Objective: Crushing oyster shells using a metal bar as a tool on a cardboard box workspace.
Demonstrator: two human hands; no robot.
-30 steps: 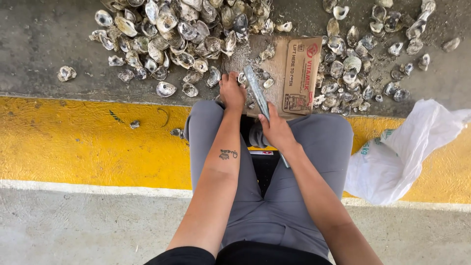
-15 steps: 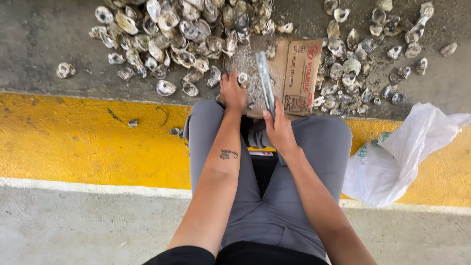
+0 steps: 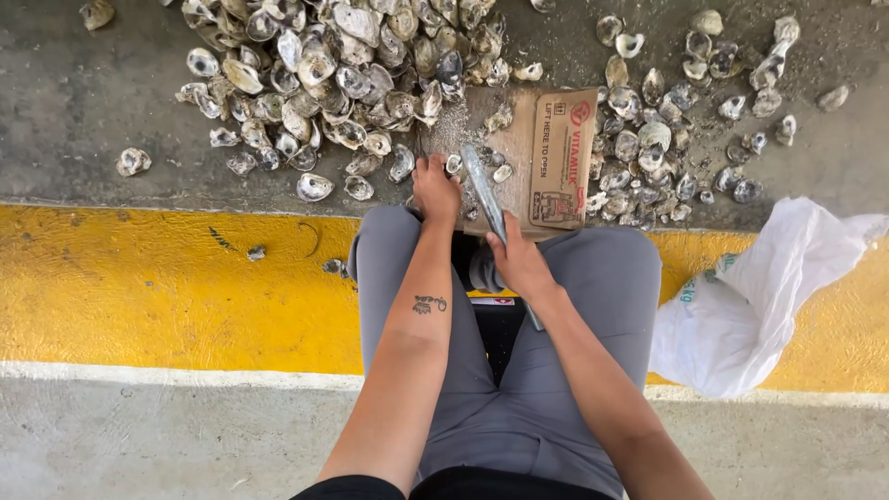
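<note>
brown cardboard [image 3: 546, 157] (flattened), white bag [image 3: 750, 296]

the person wears grey trousers [image 3: 565, 278] over both legs and a black garment [image 3: 463, 485] at the waist. both arms are bare of sleeves, and the left forearm [image 3: 407, 370] carries a small dark tattoo [image 3: 430, 304]. neither hand is gloved.

Grey concrete floor [image 3: 83, 102], gritty and stained, under flat daylight. Broad yellow painted band [image 3: 139, 296] across the middle, edged with a thin white line [image 3: 185, 378]. Paler concrete [image 3: 167, 444] nearest the camera. No walls or furniture seen.
</note>
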